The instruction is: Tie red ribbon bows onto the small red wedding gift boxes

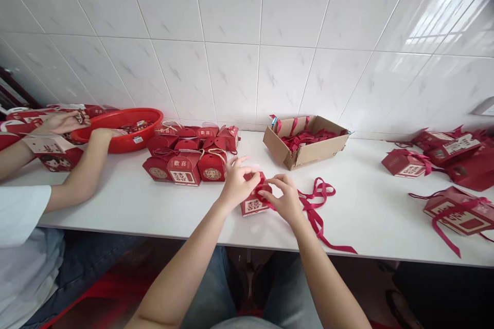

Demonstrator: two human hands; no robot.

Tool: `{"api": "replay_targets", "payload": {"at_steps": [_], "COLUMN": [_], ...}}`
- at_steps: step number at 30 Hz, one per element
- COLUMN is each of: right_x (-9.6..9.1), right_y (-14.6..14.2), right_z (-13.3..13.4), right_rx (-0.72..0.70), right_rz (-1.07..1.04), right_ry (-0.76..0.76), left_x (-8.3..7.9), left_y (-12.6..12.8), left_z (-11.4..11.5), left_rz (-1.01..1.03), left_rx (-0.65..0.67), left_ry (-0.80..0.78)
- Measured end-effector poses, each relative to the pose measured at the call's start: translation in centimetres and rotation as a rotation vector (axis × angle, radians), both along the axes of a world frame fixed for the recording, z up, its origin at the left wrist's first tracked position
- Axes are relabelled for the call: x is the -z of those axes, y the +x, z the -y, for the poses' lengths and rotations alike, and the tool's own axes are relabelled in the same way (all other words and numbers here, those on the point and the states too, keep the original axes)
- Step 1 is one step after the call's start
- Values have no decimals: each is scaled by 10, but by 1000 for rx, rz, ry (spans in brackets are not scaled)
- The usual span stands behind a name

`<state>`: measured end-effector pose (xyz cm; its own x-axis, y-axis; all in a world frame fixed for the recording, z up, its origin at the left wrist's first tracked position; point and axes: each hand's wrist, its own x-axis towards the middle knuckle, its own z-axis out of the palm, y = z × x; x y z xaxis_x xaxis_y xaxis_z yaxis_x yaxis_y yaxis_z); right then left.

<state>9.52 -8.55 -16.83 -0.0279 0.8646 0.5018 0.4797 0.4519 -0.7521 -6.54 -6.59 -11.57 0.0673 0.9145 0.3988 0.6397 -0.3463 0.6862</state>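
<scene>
Just left of the cardboard box (306, 146), both hands pinched a small red box (252, 204), left hand (237, 182) and right hand (283, 200) seemingly gripping its ribbon (318, 213) trailing rightward.

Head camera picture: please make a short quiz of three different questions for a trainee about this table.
1. True or false: both hands touch the small red box.
2. Where does the loose red ribbon lie?
A. in the red basin
B. on the table, by the right hand
C. on the floor
3. Fill in: the cardboard box holds red ____.

Key:
1. True; the left hand is on it too.
2. B
3. ribbons
</scene>
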Motion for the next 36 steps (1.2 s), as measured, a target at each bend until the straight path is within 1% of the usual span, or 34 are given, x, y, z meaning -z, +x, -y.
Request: {"api": "replay_targets", "payload": {"at_steps": [3,5,7,10,12,13,15,16,18,19,21,23,25,26,28,30,36], "right_x": [-17,-32,-48,-71,-80,-83,-82,-79,-68,-60,-46,-35,-27,-25,-21,-19,-14], "right_y": [4,3,-1,-7,-9,-9,-8,-7,-6,-5,-6,-9,-12,-14,-17,-19,-17], "right_z": [1,1,-1,-6,-10,-12,-17,-20,-26,-29,-34,-37,-38,-38,-36,-35,-35], "right_rx": [-159,-223,-276,-315,-297,-281,-237,-210,-163,-146,-121,-117,-142,-167,-219,-254,-262], "right_rz": [-73,-152,-269,-457,-513,-518,-521,-521,-510,-493,-448,-419,-417,-428,-462,-493,-510], "right_ry": [-51,-97,-139,-150,-151,-167,-203,-217,-250,-274,-339,-400,-462,-502,-580,-626,-633], "left_x": [-31,-52,-69,-83,-85,-84,-75,-67,-46,-32,-3,24,45,52,61,66,72], "left_y": [-1,-1,1,7,8,7,-1,-6,-19,-24,-31,-30,-25,-22,-17,-15,-14], "left_z": [-6,-7,-7,-8,-9,-10,-13,-15,-19,-21,-25,-27,-28,-27,-26,-24,-22], "left_rz": [36,28,28,38,25,8,-53,-91,-164,-174,-163,-93,10,73,191,273,327], "left_rx": [56,92,133,172,159,145,138,153,214,228,191,97,26,20,31,52,51], "left_ry": [39,85,138,200,229,240,252,241,175,106,-18,-35,-51,-76,-131,-168,-211]}}
